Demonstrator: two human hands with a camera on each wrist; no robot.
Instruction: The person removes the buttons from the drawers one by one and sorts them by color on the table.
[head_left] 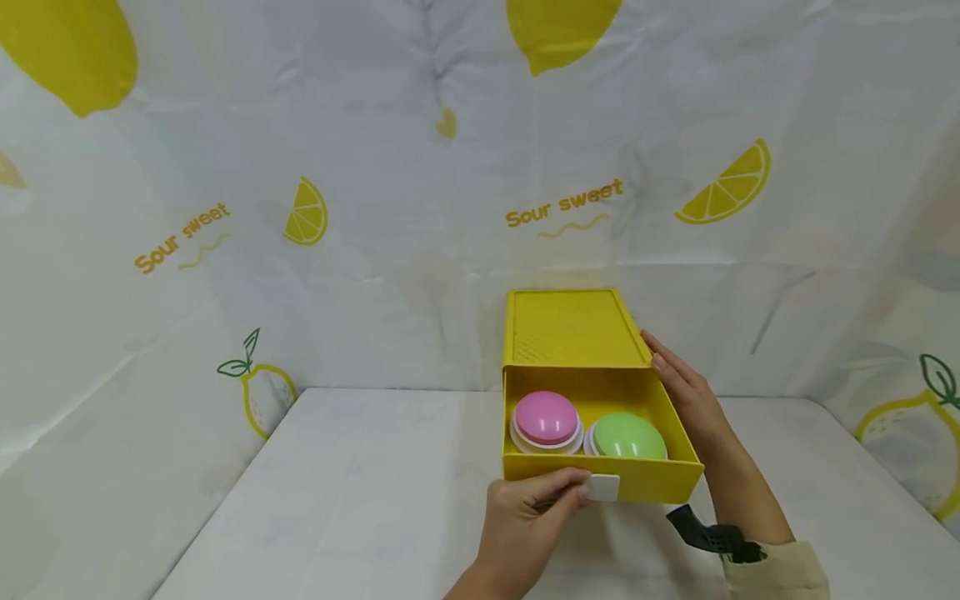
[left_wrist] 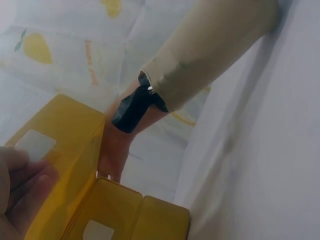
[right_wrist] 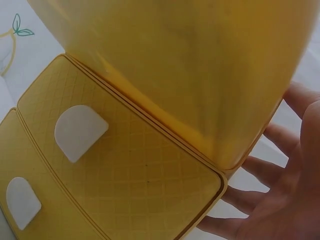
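Note:
A yellow drawer cabinet (head_left: 570, 329) stands toward the back of the table, its top drawer (head_left: 660, 482) pulled far out. Inside that drawer sit two round things side by side: one with a glossy pink domed top (head_left: 546, 417) and white rim, the other with a green domed top (head_left: 628, 435). My left hand (head_left: 521, 521) pinches the drawer's white tab handle (head_left: 604, 487) between thumb and fingers. Against the cabinet's right side lies my right hand (head_left: 690, 396); the right wrist view shows its fingers (right_wrist: 250, 200) spread along the edge.
Below the pulled-out drawer, the right wrist view shows two closed drawers, the upper front (right_wrist: 150, 155) and the lower front (right_wrist: 55, 200), each with a white tab. A white table (head_left: 360, 492) lies under the cabinet. Lemon-printed white sheeting (head_left: 420, 217) hangs behind and at both sides.

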